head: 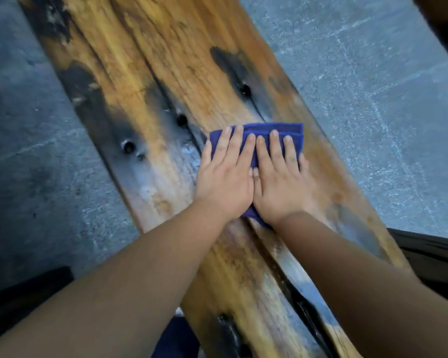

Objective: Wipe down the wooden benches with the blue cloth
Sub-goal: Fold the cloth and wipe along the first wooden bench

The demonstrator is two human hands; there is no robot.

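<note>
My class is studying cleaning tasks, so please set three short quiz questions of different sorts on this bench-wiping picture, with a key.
1. True or false: both hands press flat on the blue cloth.
2. Which plank is the cloth mostly on: A) the right-hand plank, B) the left-hand plank?
3. Name the surface beside the wooden bench.

Key:
1. True: the left hand and right hand lie side by side, fingers straight.
2. A.
3. Grey concrete floor.

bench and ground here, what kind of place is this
Probably outdoors or a rough utility area: a weathered, dark-stained wooden bench with bolt holes stands over a grey concrete floor.
</note>
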